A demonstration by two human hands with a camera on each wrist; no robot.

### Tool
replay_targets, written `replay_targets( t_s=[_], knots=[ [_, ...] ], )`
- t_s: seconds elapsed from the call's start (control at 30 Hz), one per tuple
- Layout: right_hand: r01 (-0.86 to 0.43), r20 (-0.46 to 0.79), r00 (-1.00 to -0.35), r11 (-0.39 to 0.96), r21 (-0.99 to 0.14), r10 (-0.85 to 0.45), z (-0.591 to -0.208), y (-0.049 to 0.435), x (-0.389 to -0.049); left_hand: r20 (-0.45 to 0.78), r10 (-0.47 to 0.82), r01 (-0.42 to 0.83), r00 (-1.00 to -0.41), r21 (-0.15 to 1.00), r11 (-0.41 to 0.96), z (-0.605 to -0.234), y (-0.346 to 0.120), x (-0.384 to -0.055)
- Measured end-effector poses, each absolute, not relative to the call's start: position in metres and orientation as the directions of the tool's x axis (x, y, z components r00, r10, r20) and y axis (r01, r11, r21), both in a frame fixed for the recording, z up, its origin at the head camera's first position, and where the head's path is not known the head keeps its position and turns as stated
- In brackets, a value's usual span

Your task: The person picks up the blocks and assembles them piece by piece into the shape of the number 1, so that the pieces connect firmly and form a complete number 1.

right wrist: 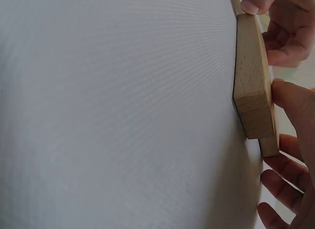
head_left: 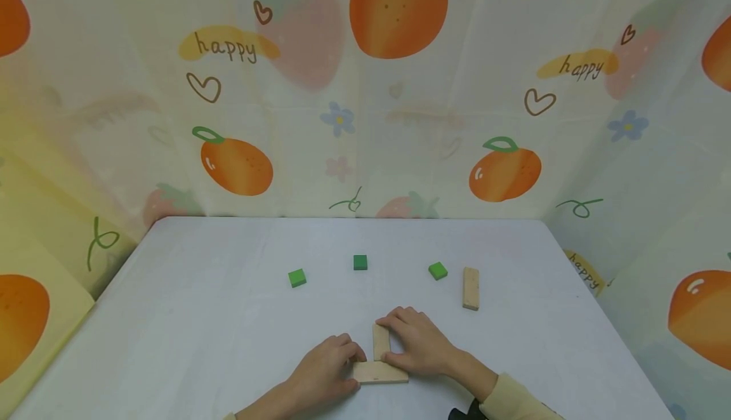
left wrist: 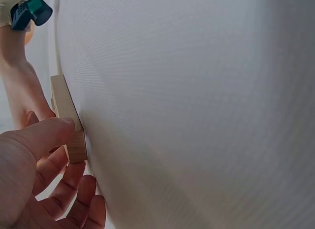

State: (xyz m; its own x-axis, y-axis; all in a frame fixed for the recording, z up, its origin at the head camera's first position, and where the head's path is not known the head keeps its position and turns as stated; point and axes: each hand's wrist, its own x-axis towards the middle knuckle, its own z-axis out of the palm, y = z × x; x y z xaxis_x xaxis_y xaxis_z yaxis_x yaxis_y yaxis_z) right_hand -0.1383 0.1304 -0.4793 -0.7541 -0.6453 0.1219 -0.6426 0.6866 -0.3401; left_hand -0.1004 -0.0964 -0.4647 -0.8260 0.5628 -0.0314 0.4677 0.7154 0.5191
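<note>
Two plain wooden blocks lie on the white table at its near middle, forming an upside-down T in the head view. My left hand [head_left: 324, 369] grips the left end of the crosswise block [head_left: 381, 374], its thumb [left wrist: 56, 131] on the near face and its fingers behind. The lengthwise block [head_left: 381, 341] meets the far side of that block. My right hand [head_left: 424, 345] holds this lengthwise block, fingertips at its far end and thumb by its near end. In the right wrist view, the crosswise block [right wrist: 250, 61] partly hides the lengthwise one [right wrist: 269, 146].
Beyond the hands, a third wooden block [head_left: 471, 288] lies at the right. Three small green blocks are spread out: one left [head_left: 297, 278], one in the middle [head_left: 360, 262], one right [head_left: 438, 271]. A black object [head_left: 469, 411] shows below my right wrist. A fruit-patterned cloth [head_left: 400, 122] surrounds the table.
</note>
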Motion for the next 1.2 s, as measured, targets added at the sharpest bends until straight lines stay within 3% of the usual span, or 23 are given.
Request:
replay_targets(
  t_s=[0.97, 1.2],
  knots=[
    [-0.622, 0.120, -0.768, 0.687, -0.376, -0.629, -0.478, 0.132, -0.139, -0.014, 0.571, 0.480, -0.821, 0.525, 0.703, -0.467, -0.098, -0.101],
    [-0.640, 0.235, -0.762, 0.649, -0.412, -0.603, -0.475, 0.145, -0.147, -0.032, 0.568, 0.469, -0.822, 0.528, 0.708, -0.466, -0.098, -0.101]
  ],
)
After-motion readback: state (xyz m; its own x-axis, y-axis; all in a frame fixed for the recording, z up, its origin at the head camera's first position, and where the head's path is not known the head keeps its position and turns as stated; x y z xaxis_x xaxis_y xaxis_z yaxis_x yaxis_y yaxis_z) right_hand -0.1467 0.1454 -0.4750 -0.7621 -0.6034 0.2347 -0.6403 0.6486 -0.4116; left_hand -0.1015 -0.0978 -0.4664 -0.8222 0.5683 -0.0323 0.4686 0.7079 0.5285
